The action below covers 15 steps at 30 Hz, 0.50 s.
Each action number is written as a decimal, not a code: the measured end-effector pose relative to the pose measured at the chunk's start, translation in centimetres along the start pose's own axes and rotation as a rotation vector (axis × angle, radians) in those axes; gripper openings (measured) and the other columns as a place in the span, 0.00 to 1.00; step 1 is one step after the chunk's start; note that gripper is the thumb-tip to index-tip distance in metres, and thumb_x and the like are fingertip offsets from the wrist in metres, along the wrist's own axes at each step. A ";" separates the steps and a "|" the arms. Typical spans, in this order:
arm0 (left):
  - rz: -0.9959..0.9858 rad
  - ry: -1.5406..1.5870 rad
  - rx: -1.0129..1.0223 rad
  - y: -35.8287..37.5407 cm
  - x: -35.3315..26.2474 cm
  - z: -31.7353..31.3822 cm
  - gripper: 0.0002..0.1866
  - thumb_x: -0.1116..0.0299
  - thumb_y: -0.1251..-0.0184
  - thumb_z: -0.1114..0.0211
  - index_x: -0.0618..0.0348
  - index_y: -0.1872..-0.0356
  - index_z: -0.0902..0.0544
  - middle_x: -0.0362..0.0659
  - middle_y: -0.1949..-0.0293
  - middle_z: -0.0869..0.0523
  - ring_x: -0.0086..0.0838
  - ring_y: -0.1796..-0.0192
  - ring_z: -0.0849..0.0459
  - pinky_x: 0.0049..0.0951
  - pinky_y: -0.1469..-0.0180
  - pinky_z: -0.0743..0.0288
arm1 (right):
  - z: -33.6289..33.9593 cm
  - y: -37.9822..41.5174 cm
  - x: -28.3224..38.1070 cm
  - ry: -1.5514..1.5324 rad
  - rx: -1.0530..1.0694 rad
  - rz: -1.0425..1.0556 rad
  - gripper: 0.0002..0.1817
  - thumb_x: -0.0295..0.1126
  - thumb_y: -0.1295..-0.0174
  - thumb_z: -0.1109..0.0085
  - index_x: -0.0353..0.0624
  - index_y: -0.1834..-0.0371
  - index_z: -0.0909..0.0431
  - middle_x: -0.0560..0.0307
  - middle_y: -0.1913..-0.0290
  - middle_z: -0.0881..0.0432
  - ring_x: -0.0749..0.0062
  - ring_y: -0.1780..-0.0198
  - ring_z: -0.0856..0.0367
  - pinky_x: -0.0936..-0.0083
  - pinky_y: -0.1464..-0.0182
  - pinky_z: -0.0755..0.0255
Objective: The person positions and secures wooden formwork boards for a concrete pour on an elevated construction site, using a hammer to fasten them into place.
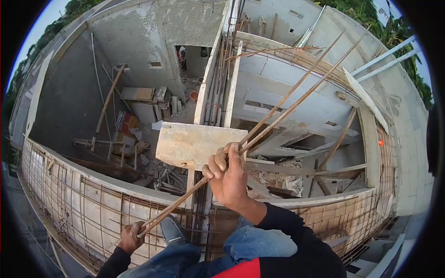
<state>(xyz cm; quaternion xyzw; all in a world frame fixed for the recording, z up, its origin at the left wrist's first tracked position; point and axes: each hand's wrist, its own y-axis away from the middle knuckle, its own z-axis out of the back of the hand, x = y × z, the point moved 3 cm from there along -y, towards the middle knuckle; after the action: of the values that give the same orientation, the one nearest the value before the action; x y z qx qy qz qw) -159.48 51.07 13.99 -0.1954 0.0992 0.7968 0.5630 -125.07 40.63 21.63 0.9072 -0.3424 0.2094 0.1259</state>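
Note:
Two long, thin, rusty steel rebar rods [178,202] run diagonally from my lower left up to the far right. My left hand [132,237] is closed round their lower end, low beside my knee. Further up, my right hand [227,178] has its fingers wrapped over the same rods, just in front of a wide wooden board [199,141]. The board lies flat across the top of the narrow beam formwork [217,92], which has several bars inside. Beyond my right hand, the rods rise over the right-hand room, their tips apart.
Rebar mesh [106,204] covers the formwork ledge curving round below me. My shoe [172,230] rests near the beam junction. Deep rooms open on both sides, with rubble [174,178] and stacked boards [137,94] below. Wooden braces [338,139] cross the right-hand room.

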 end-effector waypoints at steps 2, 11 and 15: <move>-0.013 0.009 0.033 0.7 0.0 -0.7 0.12 0.76 0.47 0.38 0.61 0.60 0.26 0.46 0.75 0.19 0.40 0.78 0.19 0.36 0.76 0.26 | -0.3 0.3 0.4 0.008 0.008 0.005 0.14 0.48 0.27 0.62 0.53 0.65 0.34 0.69 0.79 0.41 0.83 0.80 0.43 0.79 0.72 0.40; -0.128 -0.005 -0.172 0.6 -1.4 -0.4 0.07 0.75 0.42 0.42 0.62 0.64 0.30 0.47 0.76 0.22 0.41 0.81 0.23 0.38 0.81 0.32 | -3.8 0.0 2.1 0.031 0.220 0.009 0.14 0.48 0.26 0.64 0.53 0.62 0.36 0.69 0.79 0.42 0.83 0.80 0.43 0.79 0.73 0.39; 0.074 0.149 -0.116 0.8 -2.5 1.3 0.09 0.72 0.39 0.42 0.62 0.59 0.27 0.46 0.75 0.20 0.41 0.78 0.20 0.38 0.78 0.29 | -8.0 -0.6 3.6 0.102 0.317 0.002 0.12 0.45 0.26 0.65 0.53 0.60 0.35 0.70 0.79 0.42 0.85 0.81 0.43 0.82 0.74 0.39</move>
<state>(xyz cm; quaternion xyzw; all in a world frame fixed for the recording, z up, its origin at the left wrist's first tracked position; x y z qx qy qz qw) -159.75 49.19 16.15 -0.2825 0.1014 0.8049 0.5119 -124.62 42.02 30.31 0.9036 -0.2994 0.3065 -0.0017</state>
